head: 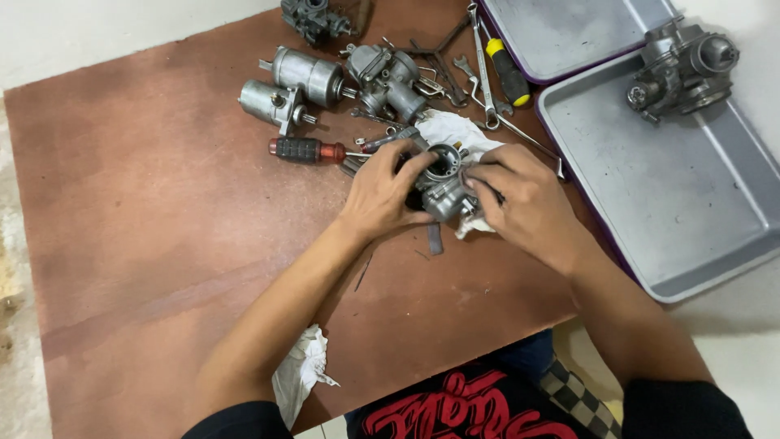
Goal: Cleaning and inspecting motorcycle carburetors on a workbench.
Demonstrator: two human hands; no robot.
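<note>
Both hands met over a grey metal carburetor (443, 183) near the middle of the brown table (162, 228). The left hand (386, 195) had its grip closed around the carburetor's left side, thumb up by the round opening. The right hand (520, 199) clasped the other side, fingers curled over the body; what the fingertips pressed was probably hidden behind the part. A white rag (455, 130) lay under and behind it. Just left lay a red-and-black screwdriver (307, 150), with two grey cylinders (292, 85) beyond. Another carburetor (681, 69) sat in a grey tray (691, 203).
</note>
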